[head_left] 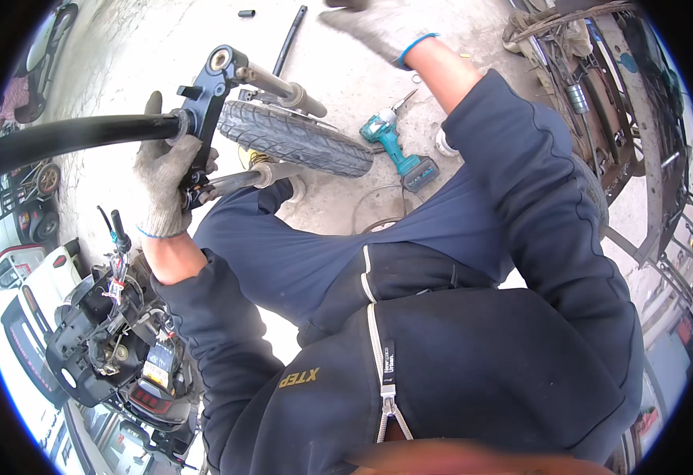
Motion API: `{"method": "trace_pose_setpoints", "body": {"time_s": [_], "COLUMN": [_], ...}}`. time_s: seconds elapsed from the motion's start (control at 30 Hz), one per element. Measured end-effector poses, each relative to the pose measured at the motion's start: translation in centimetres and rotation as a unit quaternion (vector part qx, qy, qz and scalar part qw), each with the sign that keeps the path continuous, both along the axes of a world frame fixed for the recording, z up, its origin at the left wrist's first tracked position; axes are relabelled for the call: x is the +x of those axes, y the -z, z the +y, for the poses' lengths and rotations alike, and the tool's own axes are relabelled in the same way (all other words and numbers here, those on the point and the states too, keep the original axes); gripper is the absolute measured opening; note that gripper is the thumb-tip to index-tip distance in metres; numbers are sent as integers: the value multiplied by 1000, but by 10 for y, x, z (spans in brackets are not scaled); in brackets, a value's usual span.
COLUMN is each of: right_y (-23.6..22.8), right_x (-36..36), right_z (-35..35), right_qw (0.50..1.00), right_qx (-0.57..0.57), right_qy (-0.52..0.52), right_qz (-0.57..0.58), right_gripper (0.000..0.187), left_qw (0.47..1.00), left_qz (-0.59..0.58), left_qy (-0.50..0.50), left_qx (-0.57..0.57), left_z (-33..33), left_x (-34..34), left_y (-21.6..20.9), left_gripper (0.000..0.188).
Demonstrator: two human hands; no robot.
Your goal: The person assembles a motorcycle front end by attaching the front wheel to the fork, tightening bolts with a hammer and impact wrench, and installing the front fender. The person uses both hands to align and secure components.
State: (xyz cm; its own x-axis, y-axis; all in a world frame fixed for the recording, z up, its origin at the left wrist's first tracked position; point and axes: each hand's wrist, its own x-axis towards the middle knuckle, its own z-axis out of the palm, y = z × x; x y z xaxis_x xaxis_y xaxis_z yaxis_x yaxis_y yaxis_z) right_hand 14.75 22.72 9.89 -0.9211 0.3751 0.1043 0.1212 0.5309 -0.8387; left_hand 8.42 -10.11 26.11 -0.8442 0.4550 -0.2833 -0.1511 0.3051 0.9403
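My left hand (164, 178), in a grey knit glove, is wrapped round the black fork clamp (204, 111) of a two-wheeler's front fork. From the clamp a long black steering tube (85, 141) runs to the left. Two metallic fork legs (271, 83) extend rightward on either side of a wheel with a black treaded tyre (295, 138). My right hand (370, 30), gloved with a blue cuff edge, is stretched out at the top edge, away from the fork. Its fingers are partly cut off; they look extended, and nothing shows in them.
A teal cordless drill (398, 150) lies on the concrete floor between my legs. A black bar (289, 39) and a short black tube (246, 13) lie farther off. At left stands a partly stripped scooter (117, 340); at right is a rusty metal rack (600, 103) with tools.
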Motion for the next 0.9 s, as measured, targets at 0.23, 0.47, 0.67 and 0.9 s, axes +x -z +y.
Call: {"method": "trace_pose_setpoints", "body": {"time_s": [0.23,0.47,0.67,0.9], "right_y": [161,245,263,290], "right_x": [102,170,161,101], "right_z": [45,-49,-92,-69], "right_qw": [895,823,824,763], "right_qx": [15,-74,-45,-210], "right_qy": [143,127,74,394], "right_qz": [-422,-548,-560,-467], "right_gripper": [55,68,62,62], "left_qw": [998,997,996,990], "left_qz": [-3,31,20,24], "left_qy": [51,-32,-58,-115], "left_qx": [25,-67,-69,-76], "left_z": [-4,-50,-106,-124], "left_x": [-19,-63,-95,-96], "left_y": [-1,10,13,28], "left_gripper": [87,55,57,53]}}
